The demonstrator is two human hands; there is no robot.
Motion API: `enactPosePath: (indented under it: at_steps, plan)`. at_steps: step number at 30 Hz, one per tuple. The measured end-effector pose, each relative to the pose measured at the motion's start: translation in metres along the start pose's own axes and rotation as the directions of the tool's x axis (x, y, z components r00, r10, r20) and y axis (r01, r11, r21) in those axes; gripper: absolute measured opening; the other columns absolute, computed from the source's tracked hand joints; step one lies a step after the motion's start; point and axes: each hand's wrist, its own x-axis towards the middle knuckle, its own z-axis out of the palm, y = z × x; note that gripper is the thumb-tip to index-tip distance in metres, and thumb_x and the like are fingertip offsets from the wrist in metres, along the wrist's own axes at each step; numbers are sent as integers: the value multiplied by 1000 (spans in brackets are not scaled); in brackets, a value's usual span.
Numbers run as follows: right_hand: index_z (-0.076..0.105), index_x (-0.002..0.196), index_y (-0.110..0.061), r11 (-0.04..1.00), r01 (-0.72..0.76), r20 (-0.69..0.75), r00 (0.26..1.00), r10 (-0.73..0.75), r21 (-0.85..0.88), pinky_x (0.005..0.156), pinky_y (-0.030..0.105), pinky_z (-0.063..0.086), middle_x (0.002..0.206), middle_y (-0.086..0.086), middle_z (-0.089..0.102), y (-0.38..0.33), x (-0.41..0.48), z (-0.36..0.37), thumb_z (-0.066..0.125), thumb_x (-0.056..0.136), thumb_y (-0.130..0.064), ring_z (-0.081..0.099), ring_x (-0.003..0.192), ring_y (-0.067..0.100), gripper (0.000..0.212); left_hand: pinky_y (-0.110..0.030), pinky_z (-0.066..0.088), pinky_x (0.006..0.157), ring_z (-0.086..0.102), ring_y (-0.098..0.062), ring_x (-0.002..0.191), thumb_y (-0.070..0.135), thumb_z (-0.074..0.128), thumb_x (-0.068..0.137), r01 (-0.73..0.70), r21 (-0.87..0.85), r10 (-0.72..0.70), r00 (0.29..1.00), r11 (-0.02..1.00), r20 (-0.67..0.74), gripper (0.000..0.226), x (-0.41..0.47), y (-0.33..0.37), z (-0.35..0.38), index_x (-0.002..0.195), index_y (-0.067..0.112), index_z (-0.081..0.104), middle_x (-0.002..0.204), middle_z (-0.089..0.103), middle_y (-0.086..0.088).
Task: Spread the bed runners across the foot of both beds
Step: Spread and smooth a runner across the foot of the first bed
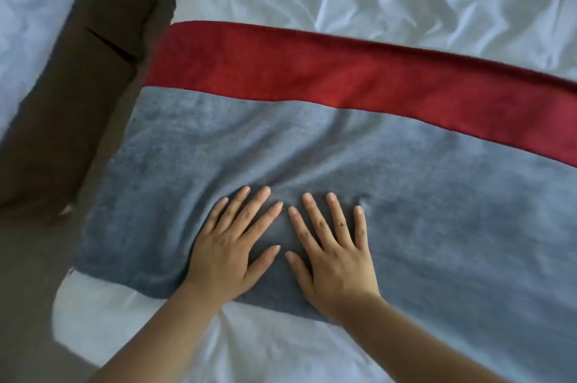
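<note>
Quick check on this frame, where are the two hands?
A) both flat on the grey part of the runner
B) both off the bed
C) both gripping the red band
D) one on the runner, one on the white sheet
A: the left hand and the right hand lie palm down, fingers spread, side by side on the grey part of the runner, nearer the person than the red band.

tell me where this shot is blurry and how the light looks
Head view: left edge smeared, blurring the second bed and the dark gap; both hands, left hand and right hand, and the bed runner fairly sharp; soft, even light, no glare; straight edges bow from the wide lens.
</note>
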Motion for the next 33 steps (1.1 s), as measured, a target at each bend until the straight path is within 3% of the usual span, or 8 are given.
enactPosePath:
  at_steps: [5,9,13,20,25,27,30,33]
  plan:
    - [19,161,-32,996,87,33,996,-87,-6,122,60,9,170,-2,12,-58,47,8,34,101,-59,5,156,32,67,-49,22,125,20,-20,157,59,42,100,113,-21,-114,993,993,-10,67,-16,-78,-7,161,35,28,171,19,2]
    - [19,161,-32,993,114,46,992,-114,-14,122,57,11,169,0,15,-92,78,11,33,102,-58,6,157,30,66,-62,19,122,18,-21,158,63,36,100,187,4,-187,982,982,2,67,-14,-122,-12,161,37,25,171,16,6]
    - [18,161,-34,994,109,48,993,-109,-9,122,58,9,170,-1,12,-113,100,13,30,102,-59,5,157,27,65,-72,12,118,9,-25,159,72,30,96,364,-21,-364,931,931,23,72,-6,-154,-15,161,43,18,172,9,10]
    - [19,160,-37,994,110,101,989,-111,18,119,65,8,171,-3,6,-116,110,6,34,100,-59,-1,157,26,65,-67,37,106,21,-46,152,72,34,93,461,-90,-455,887,883,73,75,6,-156,-22,160,40,25,171,16,6]
    - [18,160,-37,987,156,65,985,-159,50,122,49,6,171,-2,4,-91,100,-1,34,100,-61,0,157,20,67,-68,40,102,31,-49,146,69,33,92,486,-74,-484,874,871,45,76,6,-142,-29,159,31,34,169,24,-4]
    - [22,160,-35,994,95,-13,995,-94,56,123,46,13,170,-1,9,-60,85,-4,35,102,-58,7,157,19,64,-70,36,105,32,-50,144,71,31,93,436,-56,-436,900,898,21,76,16,-139,-33,159,34,31,169,24,-5]
    - [20,160,-36,998,-65,-119,991,65,9,124,52,16,170,-3,10,0,56,-4,34,102,-59,8,157,20,64,-72,27,110,21,-49,150,76,27,92,355,-18,-354,934,935,51,75,54,-143,-34,160,48,13,173,0,5]
    - [18,160,-38,965,-260,-161,954,254,-20,122,62,10,170,-5,8,34,45,-8,31,99,-64,6,157,24,68,-75,19,115,7,-46,155,92,11,84,514,-8,-511,855,858,92,79,90,-151,-24,155,59,-2,172,-8,13]
